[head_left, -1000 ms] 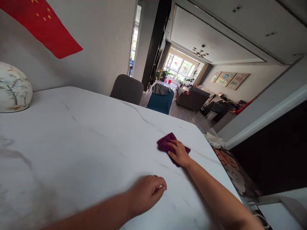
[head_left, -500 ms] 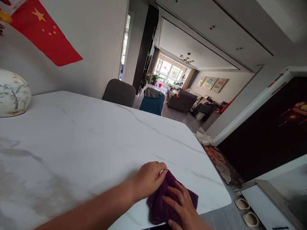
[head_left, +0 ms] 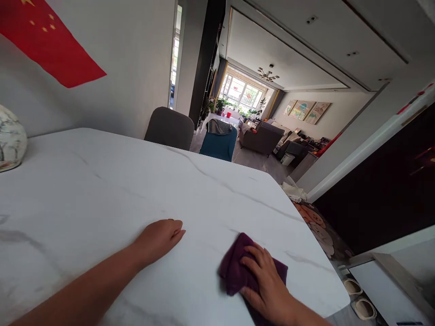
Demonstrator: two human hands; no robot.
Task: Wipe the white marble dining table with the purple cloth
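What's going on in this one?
A person is working at a white marble-patterned table with bare hands. Their right hand is pressed down on a folded dark purple cloth near the table's edge. Their left hand rests on the tabletop, apart from the cloth and holding nothing. A round painted ceramic vase stands at the table's far left.
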